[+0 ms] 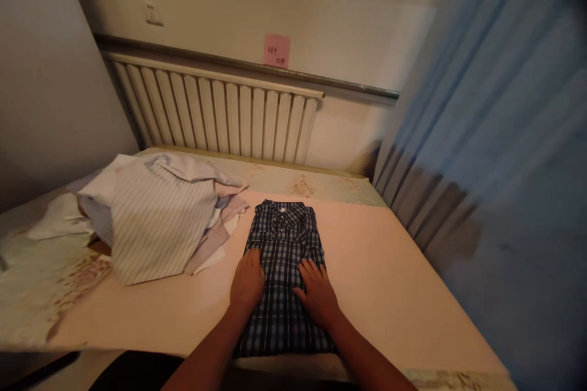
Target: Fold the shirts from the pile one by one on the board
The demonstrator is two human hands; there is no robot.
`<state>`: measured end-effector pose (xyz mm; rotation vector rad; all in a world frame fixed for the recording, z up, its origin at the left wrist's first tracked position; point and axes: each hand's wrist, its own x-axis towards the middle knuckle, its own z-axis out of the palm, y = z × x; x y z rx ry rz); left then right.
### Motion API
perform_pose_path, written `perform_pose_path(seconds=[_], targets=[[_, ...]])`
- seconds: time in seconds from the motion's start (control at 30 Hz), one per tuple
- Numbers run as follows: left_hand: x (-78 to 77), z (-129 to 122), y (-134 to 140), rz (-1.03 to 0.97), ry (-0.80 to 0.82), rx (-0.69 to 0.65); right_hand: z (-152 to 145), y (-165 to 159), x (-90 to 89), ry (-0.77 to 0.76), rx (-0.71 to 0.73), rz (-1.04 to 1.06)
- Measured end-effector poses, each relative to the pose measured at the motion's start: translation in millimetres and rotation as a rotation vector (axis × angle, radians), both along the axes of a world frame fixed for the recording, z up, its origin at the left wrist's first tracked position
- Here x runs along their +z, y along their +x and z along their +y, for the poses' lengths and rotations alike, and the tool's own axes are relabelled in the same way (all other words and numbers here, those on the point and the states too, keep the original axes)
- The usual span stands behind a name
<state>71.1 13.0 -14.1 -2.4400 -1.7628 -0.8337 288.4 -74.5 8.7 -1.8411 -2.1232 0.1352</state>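
Our right hand (318, 293) lies with fingers extended and thumb held out from them, palm down on the right side of a folded plaid shirt (282, 317), pinching nothing that we can see. Our left hand (248, 278) rests along the opposite side, its fingers close together and bent over the cloth; we cannot tell whether they have hold of the edge or merely press on it.

The dark blue checked shirt lies front up between our forearms, collar away from us, its lower end near the table's front edge. Beneath it we see a pale pink sheet (385, 275) spread over a floral cover (302, 186). To the left, apart from the shirt, sits a loose heap of clothes, topped by a pale striped garment (156, 232). Beyond the table stand a ribbed radiator (220, 113) and, above it, a pink note (277, 51) with handwriting. Blue curtains (495, 208) hang at our right.
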Motion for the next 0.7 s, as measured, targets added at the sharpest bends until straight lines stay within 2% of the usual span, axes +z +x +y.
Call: perform_pose_path(seconds=[0.23, 0.37, 0.53, 0.63, 0.7], targets=[[-1.0, -8, -5, 0.023, -0.004, 0.000, -1, 1, -0.7, 0.029, 0.015, 0.006], [5.3, -34, 13, 0.045, 0.007, -0.023, -1, 2, 0.9, 0.031, 0.009, 0.004], [10.6, -76, 43, 0.088, -0.005, -0.120, -6, -8, 14.7, -0.077, -0.013, -0.010], [8.4, -91, 44, 0.139, -0.036, -0.122, -20, -18, 17.0, -0.055, 0.033, -0.041], [5.4, -95, 38, 0.169, -0.053, -0.119, -32, -23, 12.1, -0.029, 0.066, -0.070]])
